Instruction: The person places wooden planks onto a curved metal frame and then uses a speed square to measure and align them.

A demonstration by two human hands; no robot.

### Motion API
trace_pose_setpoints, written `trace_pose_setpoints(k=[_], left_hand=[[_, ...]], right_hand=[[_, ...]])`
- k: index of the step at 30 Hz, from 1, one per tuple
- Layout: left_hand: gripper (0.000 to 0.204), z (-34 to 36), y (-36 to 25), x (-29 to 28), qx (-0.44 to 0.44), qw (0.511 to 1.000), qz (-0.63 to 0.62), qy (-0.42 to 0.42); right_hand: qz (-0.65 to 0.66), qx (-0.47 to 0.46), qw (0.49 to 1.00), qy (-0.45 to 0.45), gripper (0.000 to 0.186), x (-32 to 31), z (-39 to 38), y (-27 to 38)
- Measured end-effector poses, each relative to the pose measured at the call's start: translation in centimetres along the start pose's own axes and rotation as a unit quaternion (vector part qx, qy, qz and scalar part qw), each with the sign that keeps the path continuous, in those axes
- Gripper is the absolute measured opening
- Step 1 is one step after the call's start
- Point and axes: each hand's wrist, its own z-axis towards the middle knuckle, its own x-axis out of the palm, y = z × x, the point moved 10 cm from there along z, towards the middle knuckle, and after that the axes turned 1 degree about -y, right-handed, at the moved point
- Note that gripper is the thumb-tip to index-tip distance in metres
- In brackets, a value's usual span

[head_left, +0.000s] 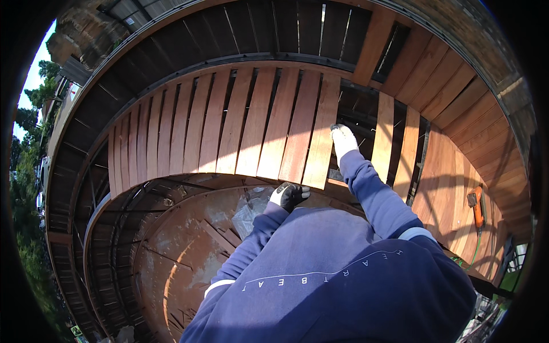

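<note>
A row of reddish-brown wooden planks lies side by side across a curved metal frame, with narrow gaps between most of them. The last plank of the row is partly in sunlight. At its right edge, my right hand in a pale glove has its fingers closed over the wood. My left hand, in a black and white glove, is curled at the near ends of the last planks, with its fingertips against the wood. Part of its grip is hidden under the plank ends.
Two separate planks lie across the open frame to the right. Farther right, an orange power tool with a green cord rests on fitted decking. Below the inner curved edge, a rusty floor holds wood offcuts and clear plastic sheeting.
</note>
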Motion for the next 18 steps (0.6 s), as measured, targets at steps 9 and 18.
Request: trace_pose_setpoints(k=[9,18], left_hand=[[0.016,-0.4,-0.7,0.6,0.037,0.998,0.046,-0.018],[0.026,-0.2,0.0,1.9,0.0,1.0,0.028,-0.01]], right_hand=[[0.188,-0.027,0.982,0.024,0.041,-5.2,-3.4,4.7],[0.03,0.084,0.987,0.134,0.045,-0.5,-5.7,0.5]])
